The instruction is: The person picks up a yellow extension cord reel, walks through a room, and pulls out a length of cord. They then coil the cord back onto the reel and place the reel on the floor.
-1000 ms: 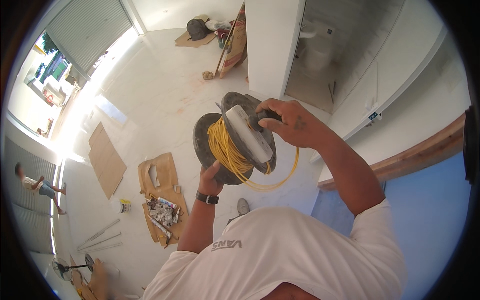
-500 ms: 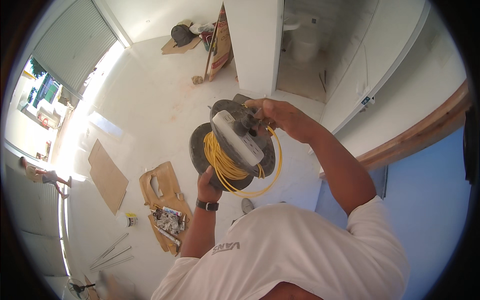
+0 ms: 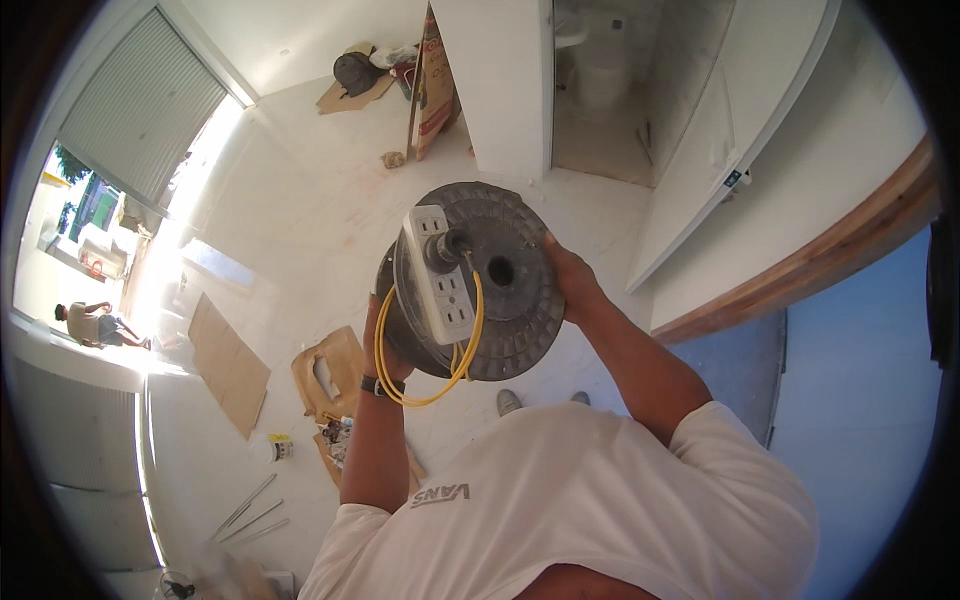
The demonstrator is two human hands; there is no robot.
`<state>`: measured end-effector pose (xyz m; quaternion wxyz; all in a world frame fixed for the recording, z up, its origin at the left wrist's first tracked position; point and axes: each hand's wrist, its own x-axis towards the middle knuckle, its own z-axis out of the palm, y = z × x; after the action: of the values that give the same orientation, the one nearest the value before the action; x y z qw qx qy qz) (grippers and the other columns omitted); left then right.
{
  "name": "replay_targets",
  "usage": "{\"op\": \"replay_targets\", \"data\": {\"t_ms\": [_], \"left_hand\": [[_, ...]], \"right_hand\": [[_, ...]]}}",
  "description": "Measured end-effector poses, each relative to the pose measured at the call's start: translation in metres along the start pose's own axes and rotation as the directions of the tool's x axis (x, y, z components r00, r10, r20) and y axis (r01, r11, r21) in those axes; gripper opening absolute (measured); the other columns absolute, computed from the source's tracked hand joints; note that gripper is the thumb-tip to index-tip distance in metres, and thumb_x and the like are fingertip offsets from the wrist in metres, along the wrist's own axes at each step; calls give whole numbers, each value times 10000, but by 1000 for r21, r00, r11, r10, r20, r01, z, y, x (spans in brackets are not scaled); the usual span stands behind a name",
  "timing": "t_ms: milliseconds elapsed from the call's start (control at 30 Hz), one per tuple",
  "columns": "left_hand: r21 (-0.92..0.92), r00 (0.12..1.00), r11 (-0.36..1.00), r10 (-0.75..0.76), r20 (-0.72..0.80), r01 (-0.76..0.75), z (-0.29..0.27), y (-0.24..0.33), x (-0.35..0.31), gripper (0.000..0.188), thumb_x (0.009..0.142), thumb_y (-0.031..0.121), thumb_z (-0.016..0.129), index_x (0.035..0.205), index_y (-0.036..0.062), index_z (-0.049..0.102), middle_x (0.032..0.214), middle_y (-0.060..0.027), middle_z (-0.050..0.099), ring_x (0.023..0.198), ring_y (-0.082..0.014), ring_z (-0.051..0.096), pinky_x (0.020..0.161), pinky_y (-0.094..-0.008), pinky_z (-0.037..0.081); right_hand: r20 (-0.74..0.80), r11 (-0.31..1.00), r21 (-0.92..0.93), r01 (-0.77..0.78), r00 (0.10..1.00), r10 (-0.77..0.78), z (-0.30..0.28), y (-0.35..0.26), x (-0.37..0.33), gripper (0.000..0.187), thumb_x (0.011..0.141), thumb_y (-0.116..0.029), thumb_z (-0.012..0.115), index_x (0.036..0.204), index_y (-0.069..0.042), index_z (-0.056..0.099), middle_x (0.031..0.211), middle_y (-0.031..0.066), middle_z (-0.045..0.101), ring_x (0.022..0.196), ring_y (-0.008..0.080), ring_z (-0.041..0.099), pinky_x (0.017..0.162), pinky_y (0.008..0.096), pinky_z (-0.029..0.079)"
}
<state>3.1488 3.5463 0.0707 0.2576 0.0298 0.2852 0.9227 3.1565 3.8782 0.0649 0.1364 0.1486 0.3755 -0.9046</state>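
Observation:
A black cable reel (image 3: 520,325) is held up in front of my chest, its round ribbed face turned up toward me. On that face sits a light grey power strip (image 3: 452,310) with several sockets and a dark round knob or plug (image 3: 443,252) near its middle. Yellow cord (image 3: 398,398) loops off the strip and hangs over the reel's near left side. My left hand (image 3: 398,366) grips the reel from the left, its fingers mostly hidden behind it. At the right rim my right hand (image 3: 572,280) is closed on the edge, fingertips out of sight underneath.
Cardboard sheets (image 3: 225,365) lie on the pale floor at left, beside a small tub (image 3: 280,447) and thin rods (image 3: 250,510). Leaning boards (image 3: 436,90) and a dark bag (image 3: 357,73) are at the back. A person (image 3: 95,325) is by the bright opening.
My right hand has moved from the knob to the reel's right rim. The reel has turned, so its face shows and the wound yellow cord is hidden.

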Motion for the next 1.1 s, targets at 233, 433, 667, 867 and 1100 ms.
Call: {"op": "replay_targets", "data": {"t_ms": [233, 433, 667, 867, 1100], "left_hand": [[228, 973, 947, 228, 21, -226, 15, 35, -8, 659, 1100, 533, 387, 1516, 25, 445, 1490, -163, 542, 1369, -301, 521, 1155, -483, 403], [830, 592, -206, 613, 523, -519, 100, 44, -63, 524, 1050, 430, 575, 1258, -51, 563, 1268, -216, 628, 1189, -338, 624, 1027, -440, 489], [999, 914, 22, 404, 32, -44, 125, -36, 19, 754, 925, 357, 764, 1419, -88, 410, 1360, -281, 562, 1234, -391, 587, 1019, -465, 488], [766, 860, 588, 220, -460, 259, 69, -51, 55, 797, 936, 456, 749, 1452, -33, 388, 1278, -155, 592, 1110, -314, 604, 905, -412, 496], [279, 787, 831, -269, -555, 481, 4, -90, 73, 561, 991, 567, 631, 1399, 189, 557, 1272, -52, 658, 1081, -188, 593, 798, -322, 421]], "right_hand": [[75, 974, 87, 209, 974, -216, 26, -37, -24, 560, 1070, -422, 574, 1352, 61, 586, 1209, 148, 702, 1120, 240, 687, 995, 396, 561], [11, 677, -600, 426, 851, -525, 61, -54, -41, 413, 1020, -386, 675, 1022, 25, 708, 919, 84, 720, 815, 145, 620, 762, 325, 515], [37, 367, -801, 473, 651, -758, 84, -7, -15, 373, 993, -324, 695, 914, 38, 648, 863, 137, 612, 768, 244, 588, 733, 380, 491], [120, 240, -830, 503, 582, -805, 59, 44, -4, 365, 971, -283, 700, 830, 37, 596, 871, 207, 569, 794, 387, 606, 729, 450, 506], [123, 154, -927, 343, 664, -737, 5, 99, -10, 345, 972, -329, 673, 957, 10, 609, 1026, 185, 602, 940, 398, 649, 784, 488, 543]]}}
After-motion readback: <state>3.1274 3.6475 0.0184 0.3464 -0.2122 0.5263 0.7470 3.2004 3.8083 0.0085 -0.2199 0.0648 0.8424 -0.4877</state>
